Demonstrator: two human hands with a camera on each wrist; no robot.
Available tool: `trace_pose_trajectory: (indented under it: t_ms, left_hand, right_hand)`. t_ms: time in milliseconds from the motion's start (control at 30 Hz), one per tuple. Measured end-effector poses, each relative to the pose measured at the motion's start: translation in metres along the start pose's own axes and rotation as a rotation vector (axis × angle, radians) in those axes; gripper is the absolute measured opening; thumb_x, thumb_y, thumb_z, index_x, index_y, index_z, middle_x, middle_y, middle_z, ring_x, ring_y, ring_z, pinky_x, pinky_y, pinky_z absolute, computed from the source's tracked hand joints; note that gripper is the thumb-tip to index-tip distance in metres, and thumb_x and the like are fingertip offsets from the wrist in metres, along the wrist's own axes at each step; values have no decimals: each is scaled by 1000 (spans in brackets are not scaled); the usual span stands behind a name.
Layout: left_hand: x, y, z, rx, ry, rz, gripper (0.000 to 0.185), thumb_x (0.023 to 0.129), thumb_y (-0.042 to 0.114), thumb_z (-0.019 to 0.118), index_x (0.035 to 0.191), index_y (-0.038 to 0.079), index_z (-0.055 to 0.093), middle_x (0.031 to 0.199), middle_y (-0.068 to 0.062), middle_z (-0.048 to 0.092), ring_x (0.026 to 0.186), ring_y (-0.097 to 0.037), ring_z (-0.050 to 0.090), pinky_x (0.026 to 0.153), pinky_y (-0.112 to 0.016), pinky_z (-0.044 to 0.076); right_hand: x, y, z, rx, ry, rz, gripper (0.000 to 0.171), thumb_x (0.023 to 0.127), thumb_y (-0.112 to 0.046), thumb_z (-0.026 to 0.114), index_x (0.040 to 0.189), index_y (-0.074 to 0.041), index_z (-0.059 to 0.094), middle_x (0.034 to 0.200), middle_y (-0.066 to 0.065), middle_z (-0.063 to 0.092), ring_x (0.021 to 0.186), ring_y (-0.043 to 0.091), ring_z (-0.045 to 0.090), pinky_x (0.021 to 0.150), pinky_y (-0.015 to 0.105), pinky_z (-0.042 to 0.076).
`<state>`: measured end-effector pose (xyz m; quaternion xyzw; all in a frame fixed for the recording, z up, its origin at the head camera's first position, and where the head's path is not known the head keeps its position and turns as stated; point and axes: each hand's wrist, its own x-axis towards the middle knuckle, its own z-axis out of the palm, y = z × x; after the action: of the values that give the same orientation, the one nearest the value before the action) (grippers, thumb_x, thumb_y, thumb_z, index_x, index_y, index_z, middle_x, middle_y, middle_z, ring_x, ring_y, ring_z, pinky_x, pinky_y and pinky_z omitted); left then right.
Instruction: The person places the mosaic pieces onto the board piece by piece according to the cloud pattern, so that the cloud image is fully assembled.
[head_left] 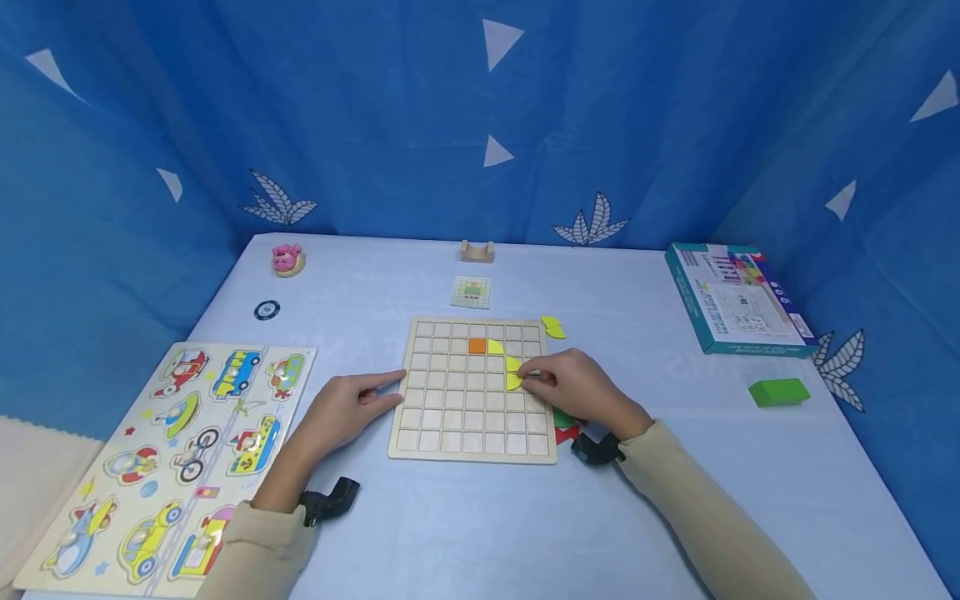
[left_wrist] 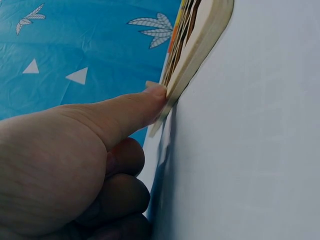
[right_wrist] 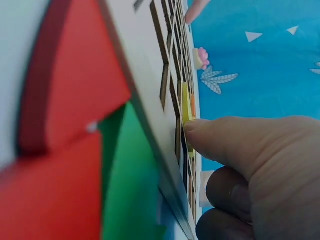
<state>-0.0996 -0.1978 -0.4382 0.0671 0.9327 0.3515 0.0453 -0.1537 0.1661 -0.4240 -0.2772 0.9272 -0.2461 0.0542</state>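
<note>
The square wooden grid board [head_left: 474,389] lies mid-bench, steadied at its left edge by the left hand [head_left: 352,408], forefinger extended. A yellow curved wooden piece [head_left: 513,381] is pinched into a cell by the right hand [head_left: 573,385]. Few cells are filled; most remain empty

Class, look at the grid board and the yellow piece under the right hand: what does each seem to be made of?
Grid board: pale unpainted wood, probably; matte, with a thick layered-looking edge in the left wrist view. Yellow piece, touched by the right hand: likely painted wood or foam, flat even colour, thin slab; the look leaves it open.
</note>
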Motion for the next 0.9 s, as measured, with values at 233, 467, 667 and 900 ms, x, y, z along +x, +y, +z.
trace_pose_trajectory:
  t_ms: [233,467,667,900]
  left_hand:
    - [0,0,0,4,1,8,41,94,33,76,134,22,71,58,5,43,52,-13,39,51,-29,33]
    - [0,-2,-1,1,7,10,41,94,32,76,133,22,71,57,5,42,52,-13,39,52,-29,32]
    - [0,-2,-1,12,11,41,40,94,33,77,132,21,72,56,7,41,52,-11,36,51,-28,31]
    - [-1,-2,-1,6,24,49,39,93,32,77,131,20,73,57,7,40,52,-10,35,51,-28,31]
  right_hand:
    - [-6,3,-15,4,73,40,24,92,-27,79,115,-22,79,55,-7,43,51,13,43,49,28,33]
    - [-11,7,-33,-24,124,44,25,91,-25,81,115,-18,79,56,-6,40,51,14,41,50,28,33]
    - [-33,21,-42,-15,175,85,22,91,-21,80,112,-14,79,57,-6,42,51,13,42,48,27,33]
    - [-69,41,-35,-9,142,151,20,90,-17,80,109,-12,79,57,-9,43,53,10,42,51,26,33]
